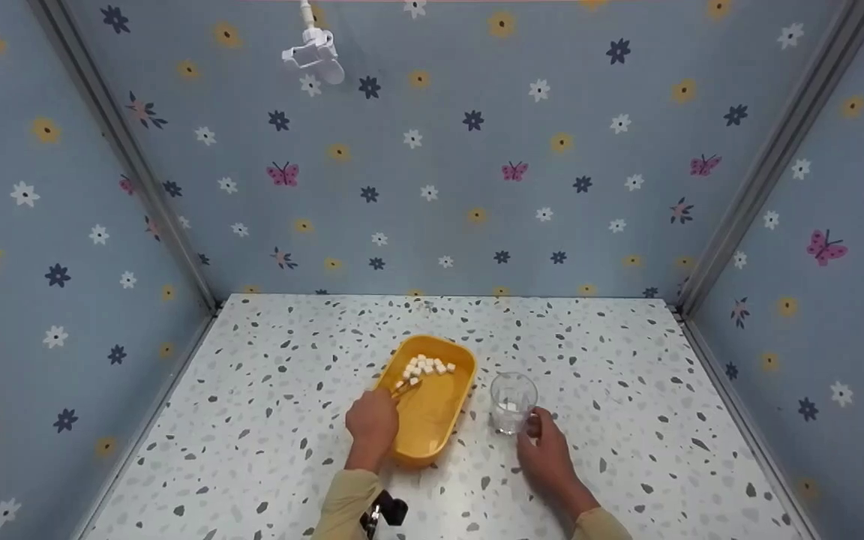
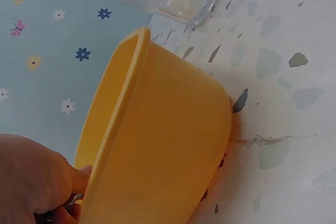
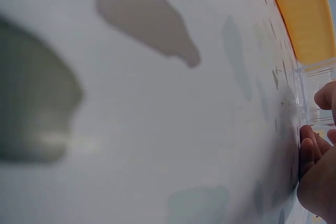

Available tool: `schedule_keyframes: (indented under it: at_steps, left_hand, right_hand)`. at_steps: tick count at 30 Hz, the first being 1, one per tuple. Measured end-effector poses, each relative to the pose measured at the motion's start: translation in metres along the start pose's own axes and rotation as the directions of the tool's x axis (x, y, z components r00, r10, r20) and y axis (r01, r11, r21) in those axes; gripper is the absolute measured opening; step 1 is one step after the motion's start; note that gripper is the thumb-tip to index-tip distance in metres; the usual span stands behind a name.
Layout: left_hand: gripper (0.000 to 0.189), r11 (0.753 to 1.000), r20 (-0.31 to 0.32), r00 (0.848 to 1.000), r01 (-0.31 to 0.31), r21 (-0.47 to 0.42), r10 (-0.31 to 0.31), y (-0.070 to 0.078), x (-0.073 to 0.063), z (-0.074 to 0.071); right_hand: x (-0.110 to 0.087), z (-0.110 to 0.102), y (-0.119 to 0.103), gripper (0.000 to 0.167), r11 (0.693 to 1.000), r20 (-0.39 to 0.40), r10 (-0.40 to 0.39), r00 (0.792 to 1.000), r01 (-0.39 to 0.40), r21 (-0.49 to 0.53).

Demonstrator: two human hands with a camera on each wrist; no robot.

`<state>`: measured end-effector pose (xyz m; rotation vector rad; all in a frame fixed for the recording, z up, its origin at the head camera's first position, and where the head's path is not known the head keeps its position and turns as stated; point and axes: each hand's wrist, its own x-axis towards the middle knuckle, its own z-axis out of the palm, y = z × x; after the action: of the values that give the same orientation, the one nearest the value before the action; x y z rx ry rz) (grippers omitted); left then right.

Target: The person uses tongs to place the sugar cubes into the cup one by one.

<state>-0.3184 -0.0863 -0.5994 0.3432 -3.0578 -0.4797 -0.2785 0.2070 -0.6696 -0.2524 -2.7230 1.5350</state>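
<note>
Gripping tongs [image 1: 406,388], the left hand [image 1: 373,421] sits over the left edge of a yellow tray [image 1: 430,421], lower centre of the head view, near white cubes [image 1: 424,366]; right of it, the right hand [image 1: 548,454] holds a clear mug [image 1: 513,390] containing more cubes.

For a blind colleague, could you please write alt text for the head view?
A person's left hand holds tongs at small white cubes in a yellow tray, while the right hand holds a clear cup. Behind the speckled white table stands a blue wall patterned with flowers and butterflies.
</note>
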Motion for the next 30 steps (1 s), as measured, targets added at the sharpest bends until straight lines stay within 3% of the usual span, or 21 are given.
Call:
schedule_keyframes:
  at_steps: [12,23,30]
  left_hand:
    - [0.022,0.999,-0.042,0.999,-0.029,-0.021,0.028,-0.002,-0.006,-0.003]
    - [0.021,0.990,0.003,0.998,-0.060,-0.126,0.061,-0.009,-0.022,-0.012]
    - [0.022,0.974,-0.073,0.989,-0.136,-0.182,0.125,-0.010,-0.036,-0.016]
  right_hand:
    - [0.002,-0.002,-0.001,0.052,0.999,0.024,0.051,0.998,-0.051,0.006]
    - [0.001,0.001,0.000,0.052,1.000,0.016,0.013,1.000,-0.012,-0.004]
    - [-0.002,0.002,0.004,0.053,1.000,0.008,0.009,1.000,-0.010,0.022]
